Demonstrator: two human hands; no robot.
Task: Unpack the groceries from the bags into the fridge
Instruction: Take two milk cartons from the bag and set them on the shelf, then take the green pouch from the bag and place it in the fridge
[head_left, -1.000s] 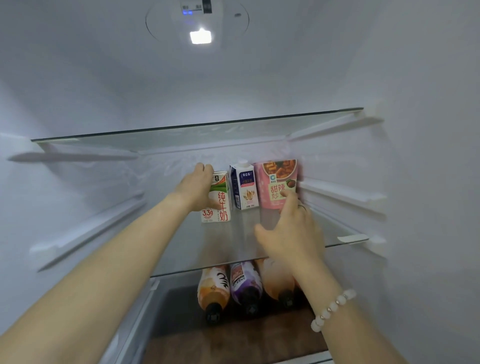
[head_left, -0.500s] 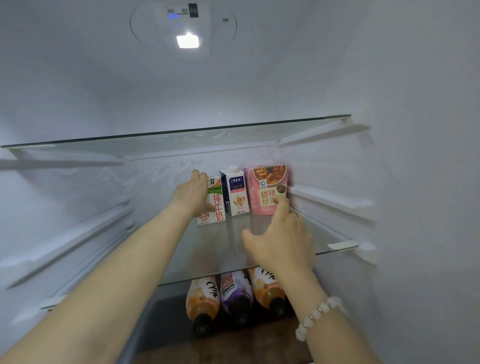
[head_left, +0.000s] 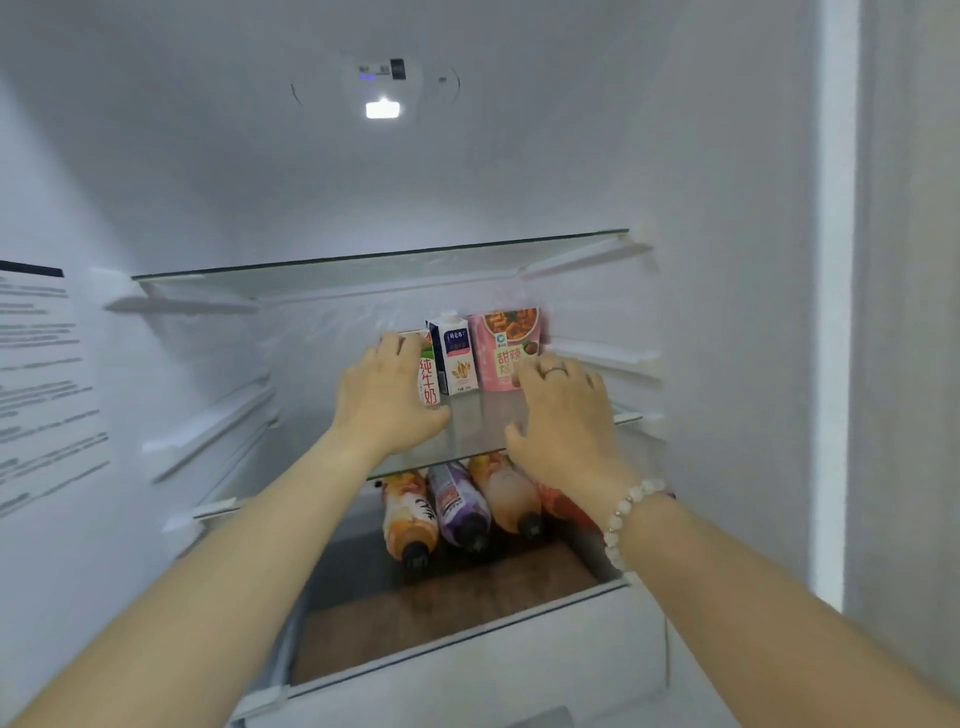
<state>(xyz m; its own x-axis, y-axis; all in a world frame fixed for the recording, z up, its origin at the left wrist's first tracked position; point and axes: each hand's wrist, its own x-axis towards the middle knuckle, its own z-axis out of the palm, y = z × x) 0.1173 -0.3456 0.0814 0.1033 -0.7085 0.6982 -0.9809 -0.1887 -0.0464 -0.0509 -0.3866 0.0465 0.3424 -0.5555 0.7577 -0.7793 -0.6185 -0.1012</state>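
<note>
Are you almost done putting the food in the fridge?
Partly. Bottles lie below, and the blue carton and pink pack stand on the glass shelf. The left grip holds the milk carton; the right grip touches the pink pack. The bags are out of view, so what's left is unknown.

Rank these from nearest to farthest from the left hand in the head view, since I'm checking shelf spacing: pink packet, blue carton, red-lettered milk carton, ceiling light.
1. Red-lettered milk carton: held by the left hand, left end of the row.
2. Blue carton: middle of the row.
3. Pink packet: right end.
4. Ceiling light: high above.
</note>
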